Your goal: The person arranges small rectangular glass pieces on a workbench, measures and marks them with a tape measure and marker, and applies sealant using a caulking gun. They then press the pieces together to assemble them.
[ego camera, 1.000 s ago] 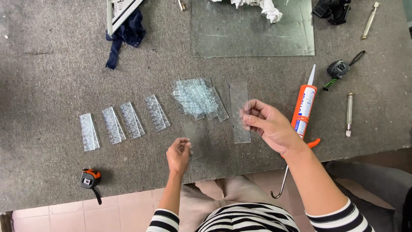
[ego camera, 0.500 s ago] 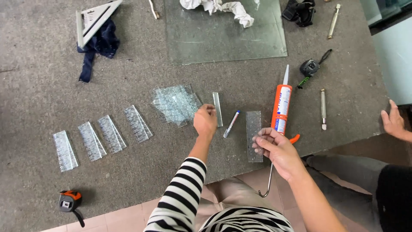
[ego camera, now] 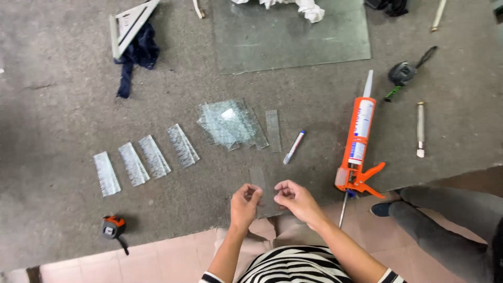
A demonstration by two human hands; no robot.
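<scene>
A narrow clear glass strip is held upright-ish between both hands near the table's front edge. My left hand pinches its left side, and my right hand pinches its right side. Beyond it lies a pile of clear glass pieces with one single strip beside it. A marker pen lies to the right of that strip. Several stacks of glass strips sit in a row at the left.
An orange caulking gun lies at the right. A large glass sheet lies at the back with a white rag. A tape measure, a metal square on blue cloth and another person's legs are near.
My left hand drew back from the marker and glass pile to the front edge. Both hands now hold one glass strip together; before, the right hand held it alone.
</scene>
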